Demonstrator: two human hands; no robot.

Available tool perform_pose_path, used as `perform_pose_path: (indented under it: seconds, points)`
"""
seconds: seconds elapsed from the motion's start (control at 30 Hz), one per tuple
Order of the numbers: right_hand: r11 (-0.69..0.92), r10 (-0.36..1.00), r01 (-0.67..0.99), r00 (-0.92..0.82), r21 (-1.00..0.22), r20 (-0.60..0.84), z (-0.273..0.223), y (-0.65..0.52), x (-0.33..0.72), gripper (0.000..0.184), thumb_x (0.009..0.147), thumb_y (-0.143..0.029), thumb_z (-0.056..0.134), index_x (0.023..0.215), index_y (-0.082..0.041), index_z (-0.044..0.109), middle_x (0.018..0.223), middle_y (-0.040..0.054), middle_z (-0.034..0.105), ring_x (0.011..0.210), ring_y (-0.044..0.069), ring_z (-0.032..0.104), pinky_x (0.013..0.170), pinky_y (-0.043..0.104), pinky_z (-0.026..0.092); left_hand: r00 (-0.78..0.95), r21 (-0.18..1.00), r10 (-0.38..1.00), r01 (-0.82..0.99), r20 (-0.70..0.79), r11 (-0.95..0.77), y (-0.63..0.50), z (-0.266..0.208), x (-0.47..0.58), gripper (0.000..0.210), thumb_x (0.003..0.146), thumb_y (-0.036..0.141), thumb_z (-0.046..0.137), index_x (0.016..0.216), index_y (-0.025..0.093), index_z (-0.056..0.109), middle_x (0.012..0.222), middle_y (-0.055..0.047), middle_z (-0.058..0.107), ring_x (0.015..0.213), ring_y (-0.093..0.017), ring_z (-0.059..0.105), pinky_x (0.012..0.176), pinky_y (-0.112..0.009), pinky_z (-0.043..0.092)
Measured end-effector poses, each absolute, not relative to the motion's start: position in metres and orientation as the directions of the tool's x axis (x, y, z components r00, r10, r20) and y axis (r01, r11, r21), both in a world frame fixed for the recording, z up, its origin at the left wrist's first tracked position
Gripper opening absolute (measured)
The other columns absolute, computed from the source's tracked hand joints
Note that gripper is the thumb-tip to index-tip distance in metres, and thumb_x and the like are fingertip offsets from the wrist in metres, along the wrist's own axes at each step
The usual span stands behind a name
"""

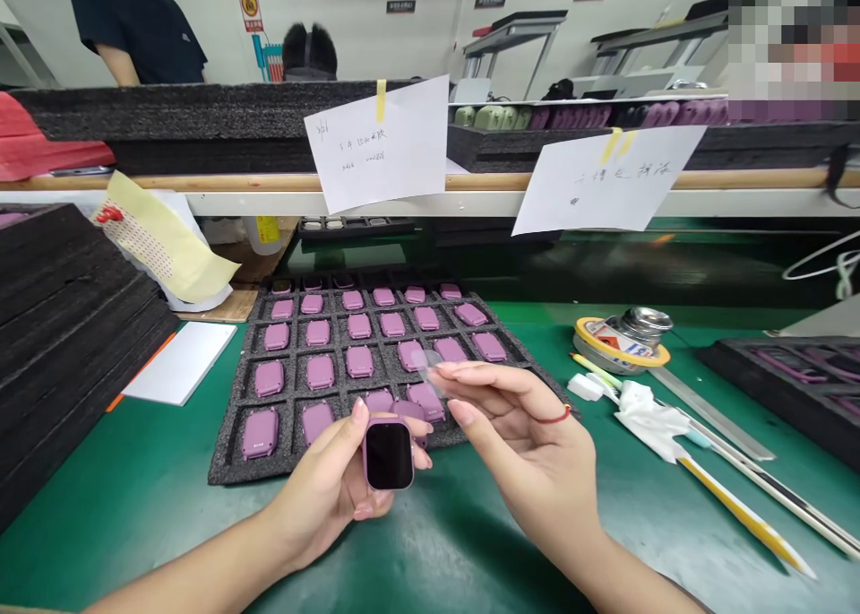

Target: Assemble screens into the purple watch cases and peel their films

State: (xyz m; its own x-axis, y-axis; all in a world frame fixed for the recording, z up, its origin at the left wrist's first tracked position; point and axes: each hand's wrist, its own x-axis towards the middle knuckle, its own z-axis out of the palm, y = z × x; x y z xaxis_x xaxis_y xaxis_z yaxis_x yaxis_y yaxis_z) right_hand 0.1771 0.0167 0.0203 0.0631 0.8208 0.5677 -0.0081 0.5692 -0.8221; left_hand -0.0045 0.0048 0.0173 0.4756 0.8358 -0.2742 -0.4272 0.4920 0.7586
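Observation:
My left hand (336, 484) holds a purple smartwatch body (388, 454) with its black screen facing up, just in front of the foam tray. My right hand (520, 435) is beside it, pinching a thin clear film (428, 363) between thumb and fingertips above the tray's near edge. A red string circles my right wrist. The black foam tray (232, 457) holds several purple watch bodies (320, 371) lying back side up in its pockets.
Stacked black foam sheets (60, 327) stand at the left. A tape roll with a metal tin (624, 336), a white cloth (649, 417), a metal ruler and a yellow pen (739, 511) lie at the right. Another tray (793, 372) sits far right. Paper notes hang from the shelf; another person stands behind.

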Motion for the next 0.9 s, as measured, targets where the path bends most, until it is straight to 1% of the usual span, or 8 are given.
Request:
perform_pose_path:
  seconds: [0.1,0.2,0.3,0.4,0.5,0.57,0.73,0.9]
  points:
    - [0.638,0.768,0.066,0.018,-0.767,0.640,0.0183,0.0163,0.1788,0.018,0.090,-0.010,0.066,0.099,-0.025,0.072,0.097,0.0028,0.077,0.094,0.018,0.075,0.084,0.031,0.065,0.482,0.765,0.832,-0.413,-0.276,0.494,0.0049,0.0169,-0.0040,0.055,0.086,0.065,0.062,0.100,0.015,0.078,0.084,-0.011,0.071,0.044,-0.003,0.040,0.045,-0.020,0.021]
    - [0.724,0.680,0.185,-0.028,-0.664,0.733,0.0175,0.0164,0.1808,0.023,0.087,-0.006,0.068,0.097,-0.025,0.073,0.092,0.0011,0.078,0.090,0.017,0.075,0.083,0.030,0.064,0.487,0.760,0.828,-0.416,-0.278,0.500,0.0044,0.0172,-0.0032,0.056,0.085,0.066,0.063,0.100,0.015,0.078,0.085,-0.011,0.072,0.044,-0.003,0.041,0.044,-0.020,0.021]
    - [0.792,0.592,0.251,-0.098,-0.556,0.800,0.0187,0.0161,0.1818,0.024,0.086,-0.005,0.068,0.098,-0.024,0.073,0.091,0.0027,0.078,0.085,0.019,0.075,0.080,0.033,0.065,0.492,0.746,0.826,-0.433,-0.274,0.506,0.0033,0.0177,-0.0028,0.052,0.086,0.064,0.063,0.096,0.015,0.077,0.086,-0.011,0.072,0.044,-0.003,0.042,0.044,-0.019,0.022]
    - [0.845,0.516,0.270,-0.188,-0.461,0.836,0.0198,0.0141,0.1823,0.026,0.087,-0.004,0.066,0.104,-0.023,0.072,0.090,0.0039,0.078,0.085,0.019,0.076,0.077,0.031,0.066,0.496,0.733,0.827,-0.454,-0.265,0.507,0.0027,0.0181,-0.0024,0.049,0.085,0.061,0.066,0.092,0.014,0.076,0.072,-0.006,0.067,0.042,-0.003,0.039,0.043,-0.019,0.023]
    - [0.874,0.469,0.283,-0.284,-0.395,0.836,0.0177,0.0112,0.1830,0.032,0.086,-0.003,0.068,0.111,-0.023,0.071,0.095,0.0047,0.077,0.089,0.019,0.076,0.082,0.032,0.066,0.484,0.714,0.827,-0.467,-0.287,0.521,0.0031,0.0190,-0.0019,0.051,0.080,0.063,0.070,0.091,0.013,0.074,0.057,0.001,0.055,0.041,-0.003,0.037,0.042,-0.018,0.022]
    - [0.887,0.453,0.266,-0.337,-0.378,0.825,0.0146,0.0098,0.1835,0.037,0.086,-0.004,0.068,0.117,-0.023,0.070,0.099,0.0041,0.077,0.092,0.020,0.075,0.089,0.034,0.064,0.483,0.702,0.823,-0.473,-0.299,0.533,0.0034,0.0199,-0.0015,0.052,0.078,0.063,0.072,0.090,0.013,0.073,0.058,0.001,0.053,0.043,-0.004,0.038,0.041,-0.017,0.023]
    - [0.906,0.420,0.160,-0.446,-0.391,0.790,0.0123,0.0082,0.1855,0.031,0.099,-0.013,0.053,0.125,-0.022,0.067,0.108,0.0030,0.077,0.103,0.017,0.072,0.101,0.032,0.058,0.486,0.683,0.819,-0.489,-0.303,0.543,0.0038,0.0220,-0.0009,0.050,0.076,0.059,0.076,0.093,0.012,0.074,0.068,-0.001,0.055,0.049,-0.005,0.043,0.041,-0.016,0.024]
    - [0.913,0.407,0.196,-0.514,-0.358,0.755,0.0161,0.0074,0.1863,0.044,0.090,-0.007,0.066,0.130,-0.025,0.063,0.108,0.0000,0.078,0.099,0.017,0.073,0.104,0.033,0.056,0.471,0.676,0.822,-0.493,-0.321,0.547,0.0044,0.0206,-0.0010,0.050,0.076,0.061,0.076,0.095,0.014,0.074,0.075,-0.002,0.057,0.051,-0.005,0.047,0.040,-0.015,0.025]
